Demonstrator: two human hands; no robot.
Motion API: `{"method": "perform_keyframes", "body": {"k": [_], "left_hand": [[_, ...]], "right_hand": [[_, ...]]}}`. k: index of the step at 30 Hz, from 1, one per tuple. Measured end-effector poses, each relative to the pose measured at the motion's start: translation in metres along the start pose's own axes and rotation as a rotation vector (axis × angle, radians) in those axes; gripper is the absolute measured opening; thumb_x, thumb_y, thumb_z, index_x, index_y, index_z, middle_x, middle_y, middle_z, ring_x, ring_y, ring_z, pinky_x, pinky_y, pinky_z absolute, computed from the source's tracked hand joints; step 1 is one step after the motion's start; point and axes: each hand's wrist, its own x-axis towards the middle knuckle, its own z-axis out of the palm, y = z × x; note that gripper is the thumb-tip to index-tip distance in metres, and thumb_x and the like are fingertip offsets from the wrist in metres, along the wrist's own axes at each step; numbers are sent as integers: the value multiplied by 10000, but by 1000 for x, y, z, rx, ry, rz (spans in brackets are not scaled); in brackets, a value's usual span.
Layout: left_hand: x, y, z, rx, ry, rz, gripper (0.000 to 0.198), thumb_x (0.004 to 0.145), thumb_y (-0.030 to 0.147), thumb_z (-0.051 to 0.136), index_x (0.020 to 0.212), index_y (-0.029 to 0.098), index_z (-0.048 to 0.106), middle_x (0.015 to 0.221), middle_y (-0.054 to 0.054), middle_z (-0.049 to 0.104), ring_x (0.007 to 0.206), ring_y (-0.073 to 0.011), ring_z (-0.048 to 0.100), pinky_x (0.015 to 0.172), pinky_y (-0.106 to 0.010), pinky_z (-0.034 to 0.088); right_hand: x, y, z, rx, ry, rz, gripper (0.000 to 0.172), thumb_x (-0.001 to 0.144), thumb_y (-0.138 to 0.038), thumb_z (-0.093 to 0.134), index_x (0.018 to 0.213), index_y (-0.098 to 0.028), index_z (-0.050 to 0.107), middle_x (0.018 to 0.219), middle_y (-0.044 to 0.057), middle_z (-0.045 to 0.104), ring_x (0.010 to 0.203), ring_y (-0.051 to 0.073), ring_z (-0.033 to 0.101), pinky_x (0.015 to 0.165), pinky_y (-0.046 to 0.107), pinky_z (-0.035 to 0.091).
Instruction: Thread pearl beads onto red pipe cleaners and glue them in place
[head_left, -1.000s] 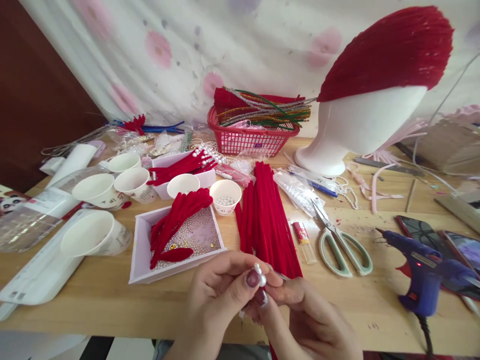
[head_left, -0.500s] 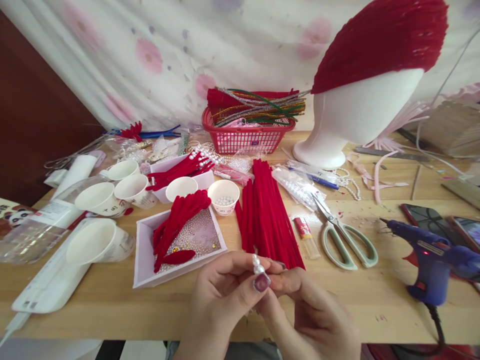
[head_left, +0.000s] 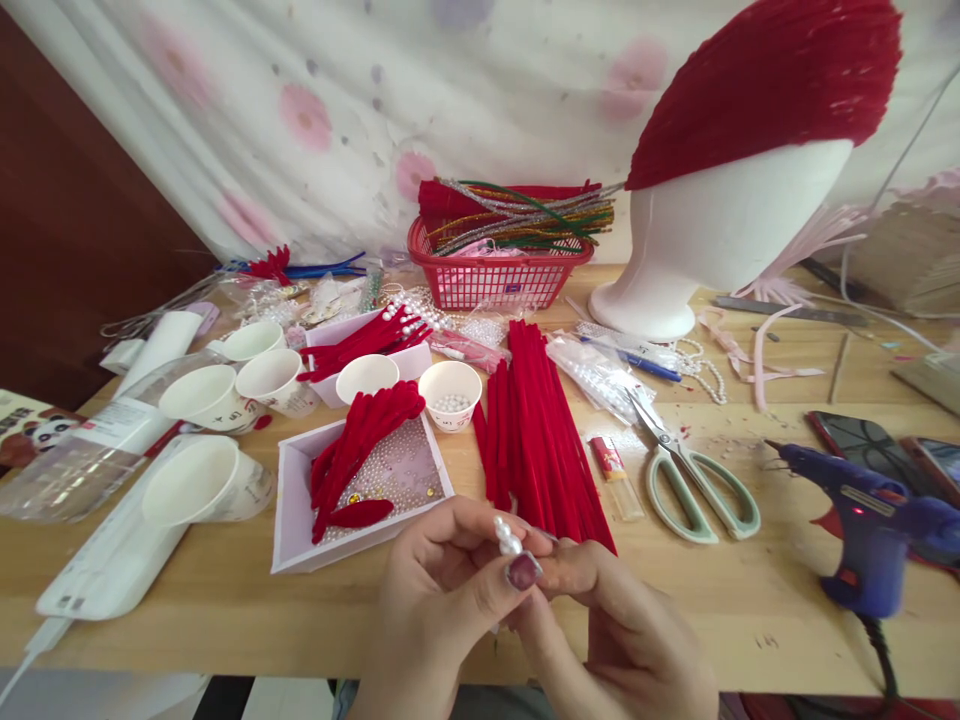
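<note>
A short row of white pearl beads [head_left: 508, 538] sticks up between my fingertips, low in the middle of the view. My left hand [head_left: 439, 605] pinches it between a dark-nailed thumb and curled fingers. Close against it, my right hand [head_left: 626, 625] is closed too, its thumb and index fingertips pressed in at the lower end of the beads. What joins the beads is hidden by my fingers. Just beyond my hands lies a bundle of red fuzzy stems [head_left: 536, 430]. Left of it, a white tray [head_left: 289, 510] holds small pearls and bent red stems.
Several paper cups [head_left: 202, 485] stand at the left near a white power strip [head_left: 112, 570]. Scissors [head_left: 679, 480], a lighter [head_left: 615, 475] and a blue glue gun [head_left: 862, 510] lie at the right. Behind are a red basket [head_left: 502, 280] and a white foam head [head_left: 720, 230] with a red covering.
The pearl beads have tipped left between my fingertips. My hands stay together in nearly the same place, and the whole view has shifted slightly.
</note>
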Motion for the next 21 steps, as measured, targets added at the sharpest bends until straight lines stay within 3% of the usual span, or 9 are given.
{"method": "perform_keyframes", "body": {"k": [6, 10, 14, 17, 19, 21], "left_hand": [[3, 0, 0, -16, -24, 40, 260, 582, 255, 980, 673, 190, 746, 705, -7, 765, 657, -104, 681, 606, -166, 532], [10, -2, -1, 27, -37, 73, 264, 630, 275, 960, 689, 189, 718, 701, 7, 749, 635, -90, 650, 558, -146, 502], [12, -4, -3, 159, -24, 178, 348, 632, 347, 959, 861, 181, 755, 881, -42, 781, 806, -124, 693, 758, -187, 559], [8, -5, -11, 272, -19, 160, 306, 720, 398, 895, 863, 181, 732, 754, 0, 705, 643, -89, 629, 587, -153, 511], [6, -7, -20, 373, -96, 53, 306, 790, 448, 822, 806, 171, 695, 640, 36, 624, 469, -53, 511, 429, -135, 404], [6, -11, -30, 493, -209, -46, 359, 837, 506, 749, 787, 158, 673, 634, 25, 637, 397, -43, 458, 367, -136, 365]], "right_hand": [[3, -1, 0, -39, -21, -22, 180, 846, -90, 693, 876, -267, 683, 692, -63, 716, 577, 103, 678, 590, 170, 540], [-5, 5, -1, -90, -81, 30, 121, 920, -172, 635, 967, -262, 701, 766, -13, 711, 662, 141, 682, 617, 219, 523], [-9, 15, -9, -6, 28, 177, 134, 993, -243, 583, 1074, -284, 682, 786, -13, 716, 709, 150, 701, 639, 210, 548], [-4, 23, -19, 11, 111, 201, 111, 1025, -290, 562, 1039, -260, 667, 710, -28, 671, 616, 127, 647, 590, 187, 538], [2, 27, -25, -48, 110, 147, 143, 1030, -316, 555, 989, -240, 669, 690, -23, 658, 563, 117, 601, 520, 176, 499], [8, 31, -29, -92, 123, 106, 176, 1026, -340, 557, 940, -225, 658, 672, -17, 647, 537, 116, 573, 489, 180, 478]]}}
